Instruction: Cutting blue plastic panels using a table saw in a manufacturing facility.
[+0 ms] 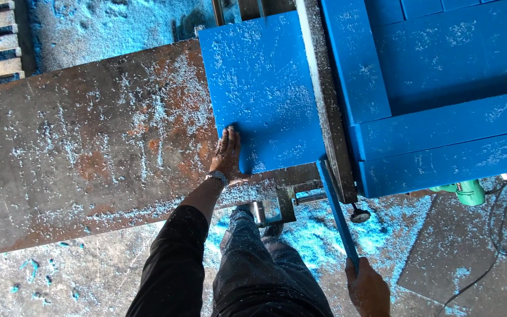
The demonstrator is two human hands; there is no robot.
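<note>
We press the left hand (227, 154) flat, grip released, against the blue sheet (262, 94) on the rusty tabletop (89, 147). Right hand (368, 287) grasps a blue strip (337, 211) beside the sheet.

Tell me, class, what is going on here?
A person stands at a rusty table strewn with blue shavings. The left hand presses flat on the edge of a blue sheet lying on the table. The right hand holds the end of a thin blue strip beside it. More blue slabs lie to the right.
</note>
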